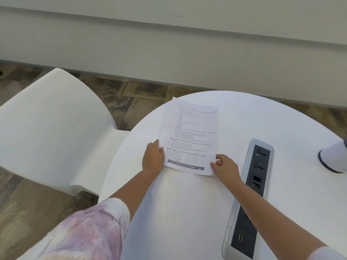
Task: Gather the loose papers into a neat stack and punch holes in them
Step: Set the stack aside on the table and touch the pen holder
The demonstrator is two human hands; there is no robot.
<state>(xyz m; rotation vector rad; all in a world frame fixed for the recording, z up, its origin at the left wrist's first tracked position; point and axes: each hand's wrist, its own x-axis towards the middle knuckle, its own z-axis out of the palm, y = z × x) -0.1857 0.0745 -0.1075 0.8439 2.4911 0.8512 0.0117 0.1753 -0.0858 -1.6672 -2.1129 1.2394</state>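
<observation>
A stack of printed papers (190, 136) lies on the round white table (187, 203), with a second sheet's corner showing at the top left. My left hand (153, 158) rests on the stack's left edge near the bottom, fingers curled over the paper. At the bottom right corner my right hand (225, 167) pinches the stack's edge between thumb and fingers. A white object with a dark rim (333, 159) stands at the table's right edge, cut off by the frame; I cannot tell what it is.
A grey power strip with dark sockets (249, 194) is set into the table right of the papers. A white moulded chair (50, 132) stands to the left. Patterned floor and a pale wall base lie beyond.
</observation>
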